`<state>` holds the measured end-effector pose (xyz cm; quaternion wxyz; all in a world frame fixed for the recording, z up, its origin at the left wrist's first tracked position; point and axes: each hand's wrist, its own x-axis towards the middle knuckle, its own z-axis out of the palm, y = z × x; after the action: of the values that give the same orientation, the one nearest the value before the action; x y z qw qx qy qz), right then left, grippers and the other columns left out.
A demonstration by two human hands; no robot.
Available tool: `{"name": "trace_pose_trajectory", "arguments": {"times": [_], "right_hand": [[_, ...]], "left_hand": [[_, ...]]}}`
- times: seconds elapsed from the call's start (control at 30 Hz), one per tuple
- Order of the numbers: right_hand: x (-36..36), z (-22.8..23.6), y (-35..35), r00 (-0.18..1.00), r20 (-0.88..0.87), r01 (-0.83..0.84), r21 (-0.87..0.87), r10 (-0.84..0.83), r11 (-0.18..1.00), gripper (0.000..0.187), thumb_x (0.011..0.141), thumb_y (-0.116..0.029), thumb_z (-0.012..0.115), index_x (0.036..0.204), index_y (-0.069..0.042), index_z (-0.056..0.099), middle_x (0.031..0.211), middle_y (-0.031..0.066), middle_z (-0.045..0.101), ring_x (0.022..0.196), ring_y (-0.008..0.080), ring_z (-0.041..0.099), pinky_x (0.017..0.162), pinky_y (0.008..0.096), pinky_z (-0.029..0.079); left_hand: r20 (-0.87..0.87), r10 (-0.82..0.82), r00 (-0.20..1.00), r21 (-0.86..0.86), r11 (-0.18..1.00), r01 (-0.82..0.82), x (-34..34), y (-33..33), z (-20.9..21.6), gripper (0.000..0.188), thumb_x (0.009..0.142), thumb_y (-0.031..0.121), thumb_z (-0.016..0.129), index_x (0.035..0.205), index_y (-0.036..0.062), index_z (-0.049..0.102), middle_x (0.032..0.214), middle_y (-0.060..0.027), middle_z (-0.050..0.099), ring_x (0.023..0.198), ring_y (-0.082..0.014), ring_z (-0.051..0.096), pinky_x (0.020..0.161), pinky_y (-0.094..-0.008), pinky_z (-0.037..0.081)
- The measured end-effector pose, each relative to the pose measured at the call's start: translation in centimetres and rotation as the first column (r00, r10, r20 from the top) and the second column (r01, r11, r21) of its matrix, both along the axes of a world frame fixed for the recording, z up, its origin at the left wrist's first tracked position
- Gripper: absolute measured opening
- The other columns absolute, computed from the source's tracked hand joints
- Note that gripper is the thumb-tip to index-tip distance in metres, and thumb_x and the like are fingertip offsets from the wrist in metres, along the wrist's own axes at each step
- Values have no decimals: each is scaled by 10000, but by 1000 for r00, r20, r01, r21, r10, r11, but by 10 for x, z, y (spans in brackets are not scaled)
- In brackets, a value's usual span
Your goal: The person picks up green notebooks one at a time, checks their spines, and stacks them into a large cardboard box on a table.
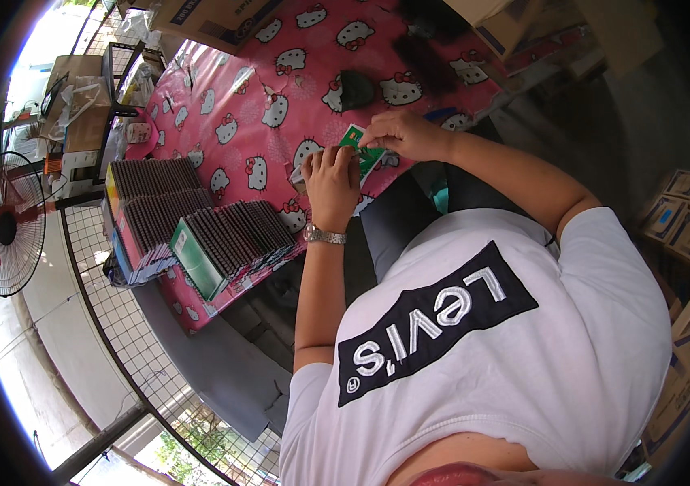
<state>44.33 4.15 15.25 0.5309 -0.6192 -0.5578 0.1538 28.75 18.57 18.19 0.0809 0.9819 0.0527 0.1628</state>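
A small green-covered notebook [372, 159] is held at the table's near edge, partly hidden by my fingers. My left hand [332, 180], with a metal watch [325, 235] on its wrist, curls over the notebook's left side. At its upper edge my right hand [403, 134] is closed in a pinch; what lies between those fingertips is too small to make out. Stacks of spiral notebooks stand at the left: one with a green cover [198, 257] in front, another row with dark spines [159, 190] behind it.
A pink cartoon-print cloth covers the table [280, 73]. A dark rounded object [356, 89] lies beyond my hands. Cardboard boxes stand at the far edge [211, 20] and on the right [681, 211]. A fan [7, 227] is at the far left, beside a wire mesh [106, 300].
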Motion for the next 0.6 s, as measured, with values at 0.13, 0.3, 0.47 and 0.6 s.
{"name": "trace_pose_trajectory", "arguments": {"times": [0.13,0.3,0.47,0.6], "right_hand": [[-1,10,-2,988,-154,-61,-253,22,965,228,902,-119,653,1127,-83,632,850,70,635,830,224,618,747,341,487],[-3,26,-2,992,-125,-66,-303,29,951,383,884,-217,673,1207,-92,512,918,172,675,908,343,672,786,427,514],[-2,50,9,989,-73,-146,-467,126,872,400,857,-255,694,1170,-71,526,988,206,674,980,370,654,816,470,497],[50,0,59,999,-28,-38,-442,29,896,397,839,-244,701,1158,-67,546,1063,202,667,1018,351,643,841,440,502]], "left_hand": [[81,31,996,-10,999,-31,-3,-6,-14,212,877,122,581,1083,77,598,981,-110,640,957,-306,589,919,-445,386],[66,72,995,-44,997,-69,-4,-14,-12,252,861,153,607,1099,74,582,992,-104,638,968,-300,589,929,-455,388],[37,54,998,-2,999,-54,-8,-14,-8,252,876,154,596,1105,51,573,967,-111,640,950,-302,586,927,-445,376],[37,53,998,-54,997,-51,-10,-9,-15,253,865,211,635,1089,101,592,1000,-88,634,993,-303,583,950,-474,377]]}}
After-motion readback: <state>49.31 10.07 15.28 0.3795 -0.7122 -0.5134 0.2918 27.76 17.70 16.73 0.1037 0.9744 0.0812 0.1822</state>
